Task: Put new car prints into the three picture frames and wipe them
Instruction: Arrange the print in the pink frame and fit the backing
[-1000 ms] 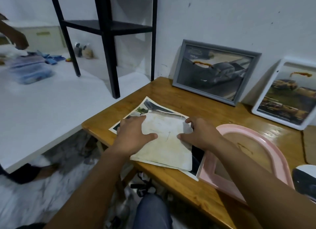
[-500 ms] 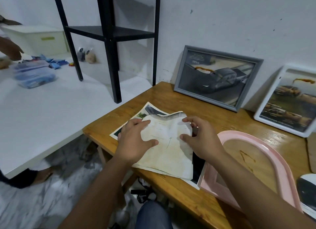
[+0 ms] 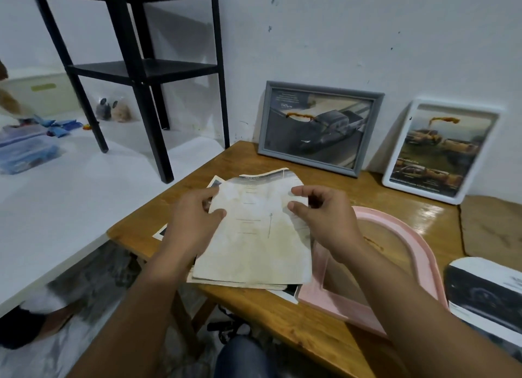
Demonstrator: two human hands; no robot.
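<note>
**Prints lifted off the stack**

Prints [image 3: 254, 236] sit at the wooden table's [image 3: 282, 315] near edge. The left hand [image 3: 192, 219] pinches the top sheet's left edge, the right hand [image 3: 319, 214] its right corner; better to peel slowly, keeping lower sheets flat. Further right lies the pink frame [image 3: 423, 264]. Half a second ago the sheet's far end lay lower; now it curls up.

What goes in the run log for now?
left hand: pinches stained sheet | right hand: pinches same sheet | pink frame: flat, empty
</note>
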